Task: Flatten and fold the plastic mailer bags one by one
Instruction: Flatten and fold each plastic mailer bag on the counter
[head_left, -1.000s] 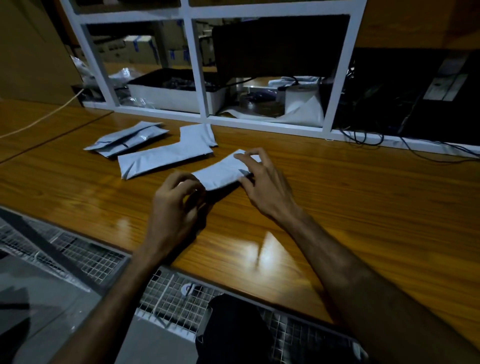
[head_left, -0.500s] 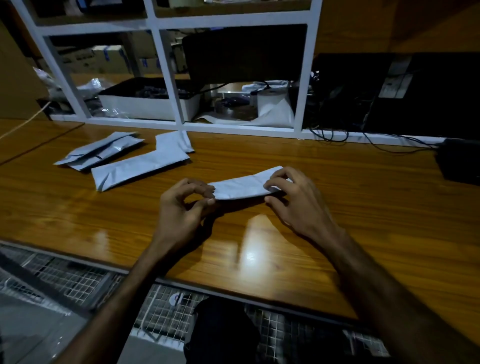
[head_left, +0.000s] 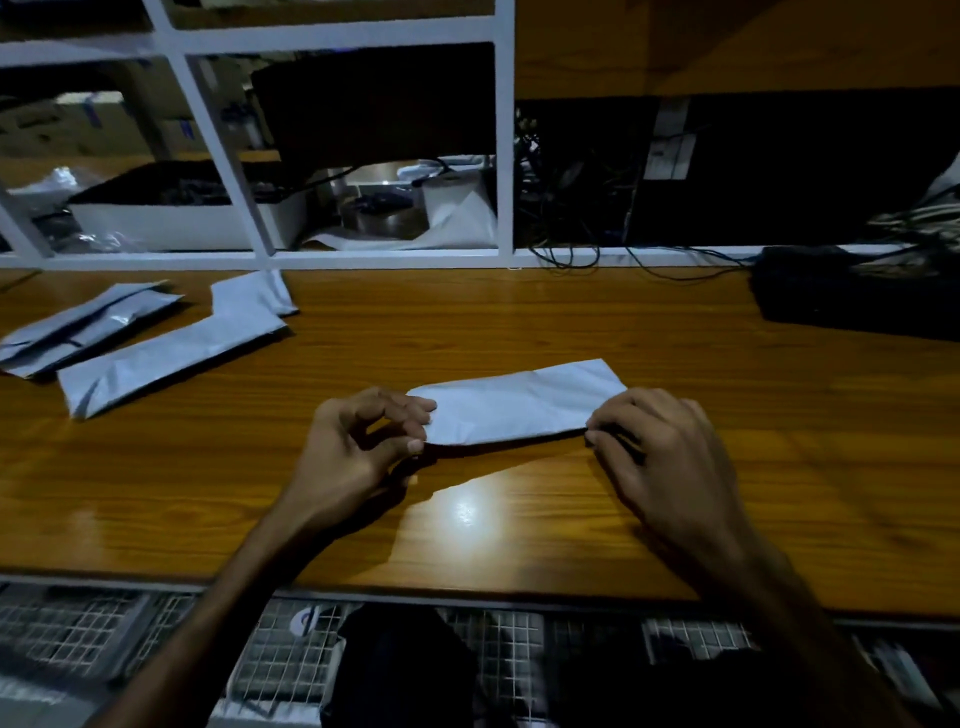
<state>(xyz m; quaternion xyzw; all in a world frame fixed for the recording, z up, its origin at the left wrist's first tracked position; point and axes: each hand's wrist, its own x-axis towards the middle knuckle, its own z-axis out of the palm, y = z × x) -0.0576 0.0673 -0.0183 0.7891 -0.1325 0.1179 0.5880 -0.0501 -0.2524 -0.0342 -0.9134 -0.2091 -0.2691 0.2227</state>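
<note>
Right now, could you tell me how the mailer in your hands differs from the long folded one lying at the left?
The held mailer is pinched at its ends by the left hand and right hand; the long folded mailer lies untouched. The held one sits mid-table, the long one far left beside other folded mailers. Both are pale grey strips.

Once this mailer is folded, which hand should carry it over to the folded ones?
Probably the left hand: it pinches the mailer's left end, on the side of the folded bags. The right hand holds the far end.

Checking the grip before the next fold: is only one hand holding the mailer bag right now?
No, the left hand pinches one end of the mailer bag and the right hand the other.
</note>
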